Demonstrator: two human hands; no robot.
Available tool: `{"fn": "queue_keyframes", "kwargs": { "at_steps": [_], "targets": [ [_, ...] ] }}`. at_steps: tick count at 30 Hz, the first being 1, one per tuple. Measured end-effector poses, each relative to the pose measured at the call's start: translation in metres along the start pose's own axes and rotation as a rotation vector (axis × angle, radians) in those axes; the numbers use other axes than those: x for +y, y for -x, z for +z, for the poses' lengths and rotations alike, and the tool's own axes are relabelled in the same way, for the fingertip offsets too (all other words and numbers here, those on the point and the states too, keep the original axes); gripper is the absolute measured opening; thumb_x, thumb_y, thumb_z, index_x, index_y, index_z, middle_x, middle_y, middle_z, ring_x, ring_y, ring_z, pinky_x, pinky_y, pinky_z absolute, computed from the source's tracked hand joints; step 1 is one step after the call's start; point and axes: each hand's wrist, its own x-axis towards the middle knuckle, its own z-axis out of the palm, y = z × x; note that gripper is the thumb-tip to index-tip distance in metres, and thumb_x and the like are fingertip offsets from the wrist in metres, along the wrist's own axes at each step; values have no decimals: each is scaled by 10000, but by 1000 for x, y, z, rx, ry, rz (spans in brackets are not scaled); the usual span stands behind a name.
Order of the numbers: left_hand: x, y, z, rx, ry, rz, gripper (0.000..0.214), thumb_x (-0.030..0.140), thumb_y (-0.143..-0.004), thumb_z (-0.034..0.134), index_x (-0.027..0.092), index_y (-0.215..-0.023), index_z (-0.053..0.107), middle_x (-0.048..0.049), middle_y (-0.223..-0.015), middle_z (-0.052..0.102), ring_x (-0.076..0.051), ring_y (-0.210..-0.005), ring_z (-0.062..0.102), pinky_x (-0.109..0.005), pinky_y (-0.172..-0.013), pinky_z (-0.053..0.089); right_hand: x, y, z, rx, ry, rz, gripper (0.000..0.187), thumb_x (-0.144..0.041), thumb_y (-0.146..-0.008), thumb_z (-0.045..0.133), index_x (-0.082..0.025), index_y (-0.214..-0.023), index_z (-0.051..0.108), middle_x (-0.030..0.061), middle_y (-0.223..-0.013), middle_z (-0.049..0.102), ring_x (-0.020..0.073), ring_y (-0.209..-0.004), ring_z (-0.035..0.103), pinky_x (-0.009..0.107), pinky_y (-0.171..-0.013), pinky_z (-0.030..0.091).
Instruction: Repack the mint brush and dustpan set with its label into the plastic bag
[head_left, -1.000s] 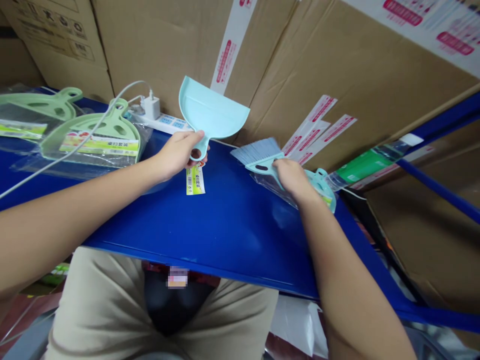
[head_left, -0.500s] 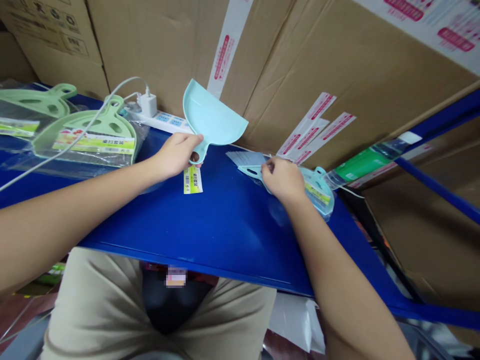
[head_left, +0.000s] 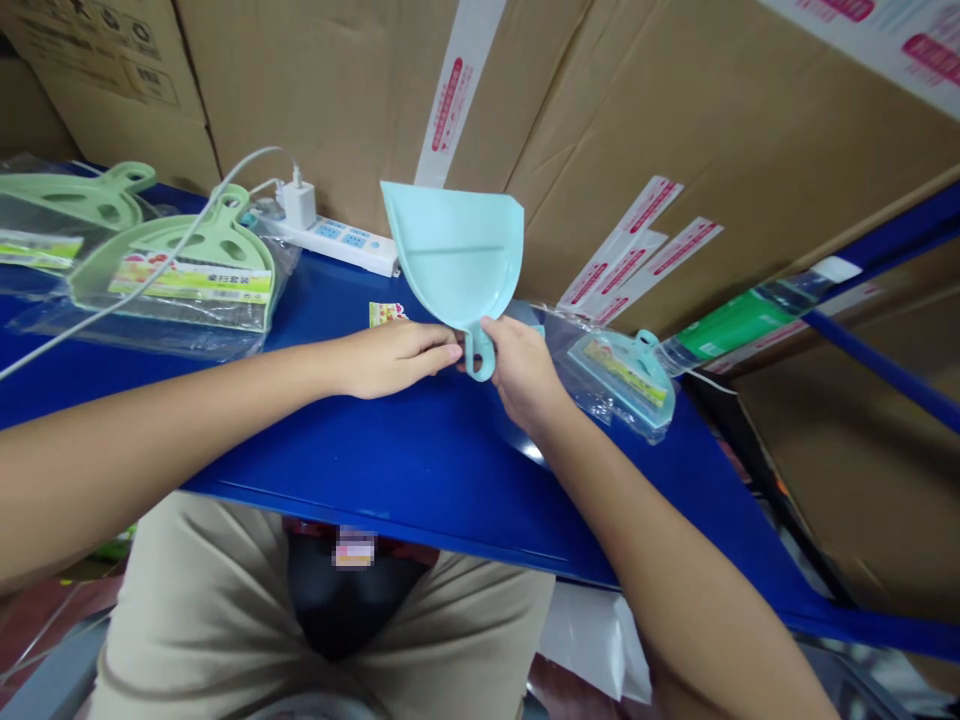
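A light blue dustpan (head_left: 457,240) stands raised above the blue table, its wide edge up and its handle down. My right hand (head_left: 521,365) is closed around the right side of the handle. From the left, my left hand (head_left: 394,358) reaches the same handle, thumb and fingers closed at its edge; its fingertips are partly hidden. Behind my left hand lies a printed label card (head_left: 386,313), half covered. A small light blue piece shows behind my right hand, too covered to make out. Right of that hand lies a bagged light blue dustpan set (head_left: 626,375).
Green dustpan sets (head_left: 176,245) in clear bags lie at the left, crossed by a white cable (head_left: 187,235). A power strip (head_left: 352,238) with a charger runs along the back. Cardboard boxes (head_left: 360,90) wall the rear. A green-labelled bottle (head_left: 739,318) lies at the right.
The dustpan has moved right and turned more upright. My left hand came right with it. My right hand left the light blue brush on the table and came to the dustpan's handle.
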Motion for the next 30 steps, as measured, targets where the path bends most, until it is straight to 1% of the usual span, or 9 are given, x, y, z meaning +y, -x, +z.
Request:
{"fn": "queue_keyframes", "kwargs": {
  "at_steps": [4,7,9,12,16,19,23,26,30],
  "targets": [
    [-8,-1,-16,-117,-256,-141,117,287,-989,571,241,-887,605,-25,-831,730,-195,-746,659,-310,-744,467,-22,-4,-14,232,118,71,345,-164,-1008,531,-249,-674,532,-31,-599,589,115,-495,516,227,-496,481],
    [-14,-1,-31,-154,-372,-259,81,211,-954,614,245,-882,604,4,-770,709,-176,-683,639,-292,-712,452,-36,-7,-35,300,269,56,368,-148,-946,555,-246,-594,510,-49,-531,489,111,-477,439,223,-469,402],
    [-18,-1,-40,-151,-428,-307,77,191,-939,606,243,-885,624,3,-769,715,-180,-688,655,-292,-719,456,-39,-8,-49,274,394,57,324,-162,-879,576,-243,-570,526,-42,-532,484,124,-499,444,242,-474,362],
    [-28,0,-53,-139,-482,-357,121,193,-894,604,232,-961,697,-21,-842,762,-204,-741,698,-298,-733,471,-40,-10,-61,147,598,53,259,-182,-788,590,-238,-544,522,-37,-555,481,136,-559,443,271,-530,330],
    [-41,1,-63,-69,-487,-418,344,284,-904,602,185,-1181,780,-83,-955,812,-253,-851,755,-326,-803,533,-37,-8,-56,-53,875,17,264,-221,-788,589,-234,-537,505,-38,-589,471,146,-651,451,285,-626,351],
    [-48,1,-66,35,-508,-477,525,392,-931,600,166,-1371,777,-130,-1118,843,-318,-1024,795,-374,-933,579,-36,-2,-46,-133,1040,4,263,-239,-831,583,-236,-573,528,-15,-625,556,174,-700,529,300,-665,390],
    [-48,-1,-63,62,-524,-548,669,509,-995,564,162,-1551,696,-156,-1385,809,-377,-1283,769,-417,-1107,567,-39,4,-41,-81,1168,-19,186,-247,-892,604,-228,-719,669,46,-807,753,218,-823,666,318,-764,464],
    [-47,-1,-60,13,-503,-542,699,525,-1013,559,158,-1599,655,-174,-1435,792,-383,-1298,764,-423,-1116,565,-43,4,-48,-21,1193,-25,205,-263,-937,613,-231,-762,714,77,-890,807,243,-881,716,333,-816,497],
    [-50,0,-59,-1,-483,-485,702,565,-977,622,160,-1545,703,-192,-1398,798,-391,-1266,762,-418,-1099,563,-47,0,-66,65,1216,-70,210,-203,-916,627,-250,-718,680,84,-900,817,284,-916,746,360,-829,515]
  ]
}}
